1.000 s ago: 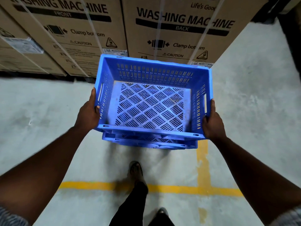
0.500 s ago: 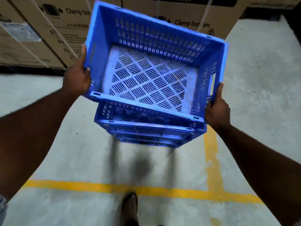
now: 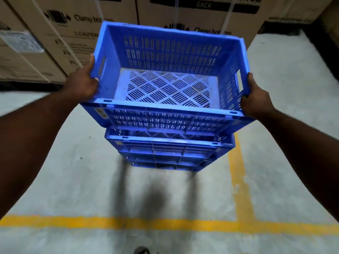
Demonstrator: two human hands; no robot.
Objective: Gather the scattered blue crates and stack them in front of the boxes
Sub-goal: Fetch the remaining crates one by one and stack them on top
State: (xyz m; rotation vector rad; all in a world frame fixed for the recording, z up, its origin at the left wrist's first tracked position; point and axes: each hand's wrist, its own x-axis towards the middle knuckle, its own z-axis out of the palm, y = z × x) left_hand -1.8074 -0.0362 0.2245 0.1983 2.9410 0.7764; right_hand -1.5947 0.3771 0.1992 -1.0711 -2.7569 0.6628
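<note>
Since half a second ago I have swung the blue slatted plastic crate (image 3: 170,52) squarer over the stack of blue plastic crates (image 3: 168,149). Its left end, which rode high, is now close to level with the right.

I judge this to be the placing step. The crate hangs just above the stack, and a strip of the top stacked crate's latticed bottom shows between them, so it is not yet seated. The stack stands on the grey concrete floor (image 3: 73,180), inside the yellow painted line (image 3: 236,180) and just in front of the brown cardboard boxes (image 3: 55,43).

The next move calls for matching the corners to the rim below and lowering evenly, so that neither end catches. My fingers must be off the walls before it drops home.

My left grip (image 3: 82,83) is clenched on the crate's left wall, thumb hooked over the rim beside the handle slot. My right grip (image 3: 255,101) clasps the right wall at its slot, thumb lying up the outside. The fingers underneath are hidden. Both grips carry the crate's whole weight.
</note>
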